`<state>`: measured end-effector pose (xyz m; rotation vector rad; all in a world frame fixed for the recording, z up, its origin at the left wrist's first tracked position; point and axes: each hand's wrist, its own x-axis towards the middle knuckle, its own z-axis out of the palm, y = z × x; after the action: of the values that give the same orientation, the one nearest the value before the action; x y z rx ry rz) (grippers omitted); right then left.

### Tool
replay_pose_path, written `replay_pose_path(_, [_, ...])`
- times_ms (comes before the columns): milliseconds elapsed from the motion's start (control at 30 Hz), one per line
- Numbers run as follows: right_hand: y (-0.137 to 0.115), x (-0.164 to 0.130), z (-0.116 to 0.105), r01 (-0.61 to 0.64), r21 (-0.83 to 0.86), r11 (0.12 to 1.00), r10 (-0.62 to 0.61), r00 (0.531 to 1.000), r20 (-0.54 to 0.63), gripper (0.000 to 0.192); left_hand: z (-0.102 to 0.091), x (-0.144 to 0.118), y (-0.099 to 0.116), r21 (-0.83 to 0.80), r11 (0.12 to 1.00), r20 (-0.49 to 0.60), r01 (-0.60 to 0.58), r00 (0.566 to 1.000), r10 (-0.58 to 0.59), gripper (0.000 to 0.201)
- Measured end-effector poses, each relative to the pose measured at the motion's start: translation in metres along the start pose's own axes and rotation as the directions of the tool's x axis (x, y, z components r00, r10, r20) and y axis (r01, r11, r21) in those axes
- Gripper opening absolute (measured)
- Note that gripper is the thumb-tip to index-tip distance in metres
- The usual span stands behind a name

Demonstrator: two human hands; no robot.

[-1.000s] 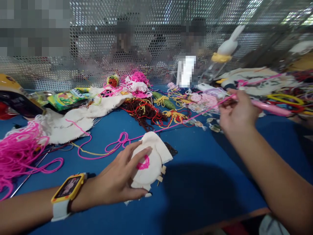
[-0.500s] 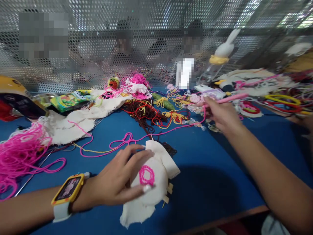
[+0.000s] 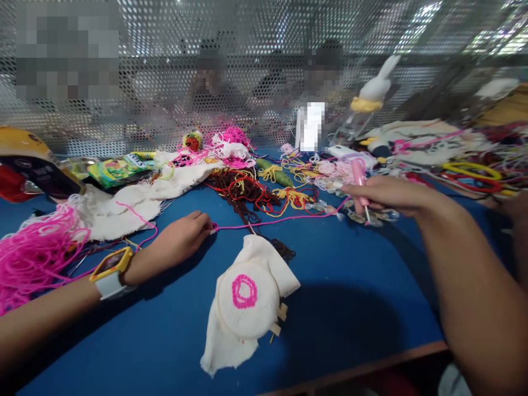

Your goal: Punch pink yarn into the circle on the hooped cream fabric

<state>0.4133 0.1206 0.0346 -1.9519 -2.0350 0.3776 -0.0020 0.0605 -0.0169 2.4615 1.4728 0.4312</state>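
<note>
Hoop (image 3: 248,301) w/ cloth, pink ring (image 3: 244,291)

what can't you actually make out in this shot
Head view, the only one:
- Left hand: fingers curl over the thin pink yarn strand, hiding the pinch.
- Pink pen-shaped punch needle in right hand: tip blurred.
- Right forearm: cut off by the frame edge.

Bare blue table (image 3: 355,297) lies open at 3 o'clock of the embroidery hoop (image 3: 246,300); tangled yarn pile (image 3: 256,190) blocks 12 o'clock, pink yarn heap (image 3: 33,253) crowds 9 o'clock.
</note>
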Motion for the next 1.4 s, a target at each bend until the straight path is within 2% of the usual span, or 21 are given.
replay_pose_path(67, [-0.003, -0.005, 0.005, 0.059, 0.185, 0.981, -0.094, 0.978, 0.188, 0.071, -0.009, 0.005, -0.004, -0.025, 0.998, -0.094, 0.051, 0.994, -0.053, 0.018])
replay_pose_path(100, [-0.008, -0.007, 0.009, 0.069, 0.280, 0.957, -0.143, 0.958, 0.250, 0.075, -0.013, 0.008, -0.007, -0.045, 0.995, -0.147, 0.089, 0.985, -0.094, 0.019])
replay_pose_path(133, [-0.014, -0.009, 0.015, 0.089, 0.366, 0.927, -0.194, 0.946, 0.262, 0.079, -0.017, 0.011, -0.011, -0.073, 0.989, -0.197, 0.131, 0.970, -0.143, 0.021])
replay_pose_path(200, [-0.030, -0.013, 0.031, 0.134, 0.515, 0.847, -0.271, 0.941, 0.202, 0.086, -0.024, 0.018, -0.020, -0.144, 0.967, -0.268, 0.210, 0.932, -0.243, 0.027])
replay_pose_path(267, [-0.048, -0.015, 0.048, 0.196, 0.627, 0.754, -0.305, 0.950, 0.070, 0.087, -0.028, 0.023, -0.030, -0.209, 0.942, -0.292, 0.264, 0.902, -0.318, 0.031])
replay_pose_path(367, [-0.071, -0.018, 0.073, 0.287, 0.690, 0.665, -0.307, 0.947, -0.098, 0.064, -0.030, 0.025, -0.040, -0.239, 0.923, -0.272, 0.303, 0.891, -0.363, 0.035])
replay_pose_path(433, [-0.078, -0.021, 0.088, 0.330, 0.664, 0.671, -0.320, 0.937, -0.143, 0.053, -0.033, 0.022, -0.039, -0.214, 0.930, -0.248, 0.299, 0.904, -0.348, 0.043])
replay_pose_path(533, [-0.078, -0.020, 0.105, 0.402, 0.558, 0.725, -0.362, 0.913, -0.188, 0.044, -0.036, 0.008, -0.022, -0.146, 0.957, -0.200, 0.250, 0.940, -0.276, 0.049])
replay_pose_path(567, [-0.075, -0.018, 0.109, 0.438, 0.504, 0.745, -0.386, 0.898, -0.210, 0.040, -0.037, 0.002, -0.014, -0.120, 0.967, -0.179, 0.225, 0.953, -0.244, 0.050])
replay_pose_path(633, [-0.070, -0.013, 0.115, 0.515, 0.378, 0.770, -0.452, 0.857, -0.247, 0.031, -0.036, -0.015, 0.003, 0.029, 0.991, -0.134, 0.131, 0.983, -0.126, 0.046])
replay_pose_path(700, [-0.065, -0.008, 0.119, 0.581, 0.254, 0.773, -0.523, 0.811, -0.264, 0.026, -0.032, -0.035, 0.016, 0.118, 0.990, -0.100, 0.074, 0.993, -0.062, 0.044])
replay_pose_path(767, [-0.063, -0.005, 0.122, 0.629, 0.154, 0.762, -0.584, 0.770, -0.256, 0.028, -0.026, -0.054, 0.025, 0.178, 0.984, -0.065, 0.029, 0.998, -0.017, 0.039])
replay_pose_path(933, [-0.070, -0.007, 0.126, 0.703, -0.015, 0.711, -0.693, 0.697, -0.185, 0.040, -0.015, -0.090, 0.032, 0.154, 0.988, 0.017, -0.029, 1.000, 0.026, 0.036])
replay_pose_path(1067, [-0.076, -0.014, 0.129, 0.714, -0.093, 0.694, -0.720, 0.687, -0.093, 0.047, -0.009, -0.104, 0.032, 0.127, 0.991, 0.067, -0.033, 0.997, 0.024, 0.037])
replay_pose_path(1233, [-0.067, -0.024, 0.130, 0.706, -0.145, 0.694, -0.709, 0.704, 0.037, 0.050, -0.009, -0.114, 0.026, 0.095, 0.996, 0.080, 0.000, 0.997, -0.008, 0.039])
replay_pose_path(1400, [-0.063, -0.037, 0.110, 0.706, -0.158, 0.691, -0.687, 0.709, 0.159, 0.060, -0.020, -0.121, 0.028, 0.007, 1.000, 0.161, 0.018, 0.987, -0.019, 0.034])
